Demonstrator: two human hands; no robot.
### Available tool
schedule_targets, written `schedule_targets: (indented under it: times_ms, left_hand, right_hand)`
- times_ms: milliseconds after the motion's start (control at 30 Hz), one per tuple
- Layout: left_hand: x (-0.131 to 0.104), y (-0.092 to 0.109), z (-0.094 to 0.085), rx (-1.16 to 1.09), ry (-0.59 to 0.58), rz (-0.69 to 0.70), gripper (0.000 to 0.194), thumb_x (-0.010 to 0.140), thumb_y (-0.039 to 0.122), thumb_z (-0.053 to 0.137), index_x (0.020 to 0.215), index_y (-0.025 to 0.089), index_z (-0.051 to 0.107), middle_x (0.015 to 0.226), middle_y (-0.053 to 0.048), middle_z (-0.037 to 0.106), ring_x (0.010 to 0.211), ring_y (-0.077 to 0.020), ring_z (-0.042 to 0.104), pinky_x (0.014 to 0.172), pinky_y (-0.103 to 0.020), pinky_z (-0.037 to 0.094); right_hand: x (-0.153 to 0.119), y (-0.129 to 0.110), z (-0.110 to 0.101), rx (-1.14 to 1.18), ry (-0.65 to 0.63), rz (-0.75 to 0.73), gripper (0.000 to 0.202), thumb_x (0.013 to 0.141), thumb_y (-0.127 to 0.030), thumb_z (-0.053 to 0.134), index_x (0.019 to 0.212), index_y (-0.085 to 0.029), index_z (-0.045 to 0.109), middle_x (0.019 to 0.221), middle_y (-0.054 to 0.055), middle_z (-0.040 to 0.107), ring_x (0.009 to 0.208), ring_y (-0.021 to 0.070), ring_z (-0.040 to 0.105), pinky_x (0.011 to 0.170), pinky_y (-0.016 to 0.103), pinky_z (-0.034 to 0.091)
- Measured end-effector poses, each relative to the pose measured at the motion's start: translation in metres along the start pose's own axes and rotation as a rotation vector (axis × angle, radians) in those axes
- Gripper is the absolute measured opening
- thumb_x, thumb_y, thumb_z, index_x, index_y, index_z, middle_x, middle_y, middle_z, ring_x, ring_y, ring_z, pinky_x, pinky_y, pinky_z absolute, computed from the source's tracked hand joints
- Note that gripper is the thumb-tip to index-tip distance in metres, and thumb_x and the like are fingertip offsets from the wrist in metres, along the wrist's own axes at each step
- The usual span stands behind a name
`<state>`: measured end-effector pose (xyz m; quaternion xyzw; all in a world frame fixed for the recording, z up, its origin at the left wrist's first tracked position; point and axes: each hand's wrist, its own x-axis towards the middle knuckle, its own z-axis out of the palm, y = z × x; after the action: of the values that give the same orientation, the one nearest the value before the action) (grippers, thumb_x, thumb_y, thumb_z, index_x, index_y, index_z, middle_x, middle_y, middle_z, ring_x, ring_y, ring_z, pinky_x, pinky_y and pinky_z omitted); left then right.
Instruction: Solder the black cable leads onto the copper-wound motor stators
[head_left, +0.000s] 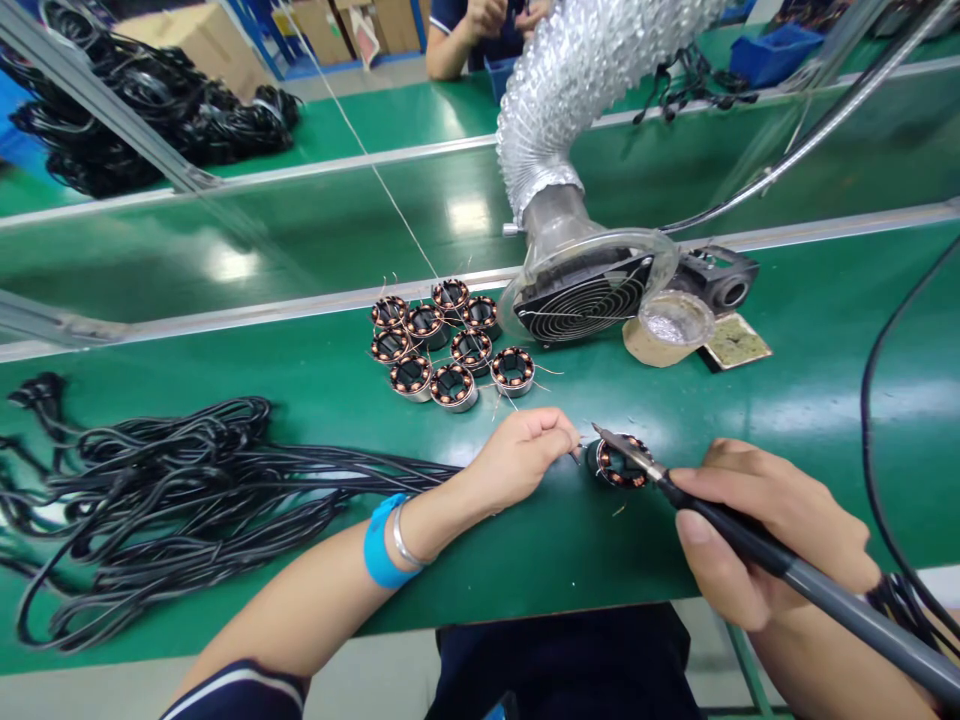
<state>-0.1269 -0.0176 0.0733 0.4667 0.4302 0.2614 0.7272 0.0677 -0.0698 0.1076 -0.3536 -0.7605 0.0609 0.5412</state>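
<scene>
My right hand (772, 520) is closed around the dark handle of a soldering iron (795, 575). The iron's tip crosses over a single motor stator (624, 462) with copper windings, which sits on the green bench. Just left of that stator, my left hand (525, 450) is closed in a pinch. A thin strand of solder wire (397, 205) comes down from above to its fingers, and a short dark wire end (576, 455) shows at the fingertips. Whether that end belongs to a black cable is hidden by the hand.
Several stators (452, 386) stand grouped behind my left hand. A bundle of black cables (187, 480) lies at left. A fume extractor (585, 295) with a silver duct (555, 110), a round tub (664, 330) and a square sponge (735, 342) stand behind. A co-worker (465, 35) is across the bench.
</scene>
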Motion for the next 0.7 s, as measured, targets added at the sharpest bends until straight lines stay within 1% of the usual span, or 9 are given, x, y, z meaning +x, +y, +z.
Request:
schedule_targets:
  times_ms: [133, 200, 300, 367, 400, 467, 567, 633, 700]
  left_hand:
    - [0.000, 0.000, 0.000, 0.002, 0.006, 0.001, 0.015, 0.072, 0.030, 0.053, 0.068, 0.017, 0.059, 0.049, 0.007, 0.038, 0.046, -0.0067, 0.029, 0.048, -0.021, 0.023]
    - [0.000, 0.001, 0.001, -0.009, 0.004, 0.012, 0.014, 0.072, 0.029, 0.054, 0.067, 0.017, 0.058, 0.049, 0.007, 0.039, 0.046, -0.0071, 0.031, 0.049, -0.021, 0.024]
    - [-0.001, 0.001, 0.001, -0.004, -0.006, 0.036, 0.013, 0.074, 0.028, 0.054, 0.066, 0.017, 0.057, 0.049, 0.007, 0.039, 0.048, -0.0075, 0.032, 0.050, -0.021, 0.026]
    - [-0.002, 0.002, 0.001, 0.027, -0.010, 0.046, 0.014, 0.075, 0.027, 0.053, 0.066, 0.017, 0.056, 0.051, 0.006, 0.040, 0.050, -0.0077, 0.033, 0.051, -0.021, 0.026]
    - [-0.002, 0.003, 0.001, 0.045, -0.011, 0.050, 0.014, 0.076, 0.027, 0.053, 0.066, 0.017, 0.055, 0.053, 0.006, 0.041, 0.051, -0.0078, 0.033, 0.051, -0.021, 0.027]
    - [-0.004, 0.004, 0.001, 0.077, -0.036, 0.061, 0.015, 0.078, 0.029, 0.053, 0.068, 0.017, 0.054, 0.057, 0.005, 0.044, 0.053, -0.0081, 0.034, 0.053, -0.021, 0.028]
    - [-0.008, 0.005, -0.001, 0.110, -0.113, 0.091, 0.018, 0.082, 0.032, 0.054, 0.072, 0.017, 0.054, 0.064, 0.004, 0.046, 0.058, -0.0092, 0.036, 0.057, -0.022, 0.030]
    - [-0.011, 0.005, -0.004, 0.127, -0.155, 0.107, 0.020, 0.086, 0.034, 0.053, 0.076, 0.017, 0.054, 0.067, 0.004, 0.046, 0.061, -0.0098, 0.036, 0.059, -0.023, 0.032]
    - [-0.015, 0.006, -0.006, 0.158, -0.183, 0.104, 0.023, 0.091, 0.038, 0.050, 0.080, 0.017, 0.053, 0.066, 0.004, 0.043, 0.060, -0.0099, 0.035, 0.058, -0.023, 0.031]
  right_hand:
    - [-0.003, 0.006, -0.002, -0.018, 0.041, -0.063, 0.043, 0.073, -0.006, 0.061, 0.115, -0.012, 0.069, 0.077, 0.005, 0.063, 0.057, 0.0161, 0.055, 0.046, 0.033, 0.045]
    - [-0.008, 0.010, -0.001, -0.017, 0.072, -0.072, 0.046, 0.076, -0.009, 0.063, 0.122, -0.013, 0.067, 0.080, 0.006, 0.064, 0.061, 0.0182, 0.058, 0.048, 0.035, 0.048]
    - [-0.013, 0.014, 0.002, 0.000, 0.121, -0.010, 0.047, 0.084, -0.016, 0.064, 0.131, -0.018, 0.063, 0.079, 0.005, 0.066, 0.059, 0.0174, 0.060, 0.049, 0.033, 0.051]
    - [-0.014, 0.013, 0.006, 0.003, 0.133, 0.057, 0.048, 0.087, -0.014, 0.062, 0.134, -0.022, 0.060, 0.076, 0.001, 0.067, 0.055, 0.0135, 0.060, 0.048, 0.028, 0.052]
    - [-0.012, 0.012, 0.008, -0.017, 0.124, 0.093, 0.048, 0.087, -0.011, 0.063, 0.133, -0.024, 0.061, 0.075, -0.001, 0.068, 0.054, 0.0116, 0.060, 0.049, 0.025, 0.052]
    - [-0.007, 0.010, 0.013, -0.076, 0.040, 0.156, 0.042, 0.084, -0.007, 0.066, 0.121, -0.025, 0.067, 0.076, -0.003, 0.070, 0.056, 0.0095, 0.062, 0.052, 0.022, 0.053]
    - [0.001, 0.008, 0.020, -0.113, -0.168, 0.181, 0.028, 0.082, -0.007, 0.070, 0.104, -0.022, 0.068, 0.088, 0.000, 0.074, 0.064, 0.0095, 0.067, 0.061, 0.020, 0.055]
    - [0.005, 0.009, 0.023, -0.067, -0.261, 0.151, 0.025, 0.084, -0.006, 0.067, 0.103, -0.021, 0.065, 0.090, 0.001, 0.073, 0.066, 0.0092, 0.067, 0.064, 0.019, 0.055]
    - [0.006, 0.010, 0.025, -0.038, -0.286, 0.106, 0.026, 0.085, -0.003, 0.063, 0.104, -0.021, 0.064, 0.087, 0.001, 0.072, 0.068, 0.0093, 0.067, 0.067, 0.020, 0.055]
